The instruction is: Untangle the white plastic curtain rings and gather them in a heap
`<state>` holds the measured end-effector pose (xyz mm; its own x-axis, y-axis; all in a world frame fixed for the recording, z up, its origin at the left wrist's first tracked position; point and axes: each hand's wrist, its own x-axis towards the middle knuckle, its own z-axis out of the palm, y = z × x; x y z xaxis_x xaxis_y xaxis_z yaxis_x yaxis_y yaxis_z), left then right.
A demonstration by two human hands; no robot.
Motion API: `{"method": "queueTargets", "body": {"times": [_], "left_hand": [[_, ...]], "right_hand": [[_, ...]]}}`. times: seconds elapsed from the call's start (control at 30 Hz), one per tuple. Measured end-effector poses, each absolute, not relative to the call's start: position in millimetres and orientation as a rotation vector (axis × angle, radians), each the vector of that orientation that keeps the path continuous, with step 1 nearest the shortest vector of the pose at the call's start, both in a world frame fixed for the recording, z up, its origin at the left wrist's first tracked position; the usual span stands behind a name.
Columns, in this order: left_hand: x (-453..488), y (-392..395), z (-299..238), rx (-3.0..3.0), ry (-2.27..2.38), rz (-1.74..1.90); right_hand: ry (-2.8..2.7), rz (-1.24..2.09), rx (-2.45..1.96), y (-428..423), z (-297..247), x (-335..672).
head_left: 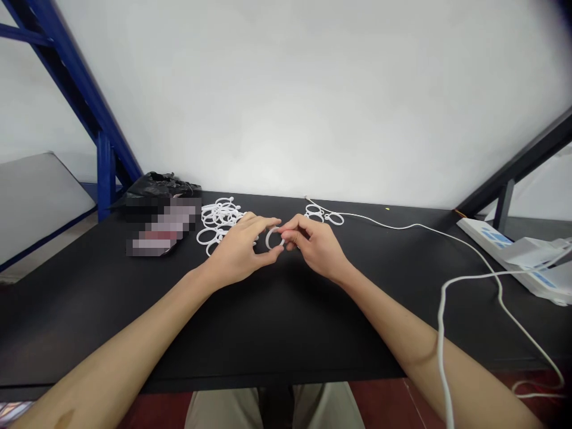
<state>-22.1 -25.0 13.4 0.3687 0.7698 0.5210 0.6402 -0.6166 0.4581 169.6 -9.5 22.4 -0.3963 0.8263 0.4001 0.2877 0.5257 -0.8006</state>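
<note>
A small white plastic ring is held above the black table, between my two hands. My left hand curves around it, index finger along the top and thumb at the bottom. From the other side, my right hand pinches the ring's right edge between thumb and fingers. Just beyond my left hand lies a heap of white rings with small round tabs, partly hidden by that hand. Past my right hand are several more white rings, lying flat.
A white cable runs across the right of the black table and loops over my right forearm. A white power strip lies at the right edge. Back left are a black plastic bag and a blurred-out item. A white wall stands behind.
</note>
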Motion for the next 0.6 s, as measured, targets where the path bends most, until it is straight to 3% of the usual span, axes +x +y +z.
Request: {"method": "queueTargets", "body": {"times": [0.23, 0.47, 0.6], "left_hand": [[-28, -20, 14, 2.540, 1.274, 1.096], [-56, 4, 7, 2.427, 1.820, 1.098], [-63, 22, 3, 2.402, 1.976, 1.023]], "right_hand": [[-1.865, 0.915, -0.941, -8, 17, 168], [-2.173, 0.132, -1.231, 3, 7, 177], [-2.293, 0.011, -1.347, 9, 1, 184]]}}
